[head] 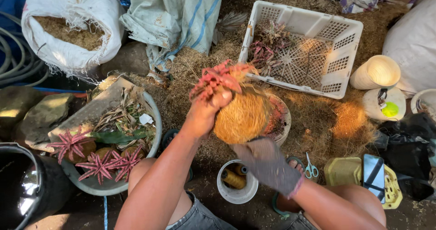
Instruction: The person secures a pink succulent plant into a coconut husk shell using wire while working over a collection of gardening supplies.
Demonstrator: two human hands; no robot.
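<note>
Fibre ball (243,116) topped by 1 red star-shaped plant (213,79): held over the bowl (284,116), left hand (204,114) gripping its top, gloved right hand (268,164) cupping beneath. Likely light, crumbly; support underneath.

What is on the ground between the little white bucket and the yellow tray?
In the head view, small scissors with green handles lie between the white bucket and the yellow tray, partly behind the gloved right hand.

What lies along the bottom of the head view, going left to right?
Black bucket → grey basin of red star-shaped plants → white cup of yellow twine spools → scissors → phone on a yellow tray.
</note>
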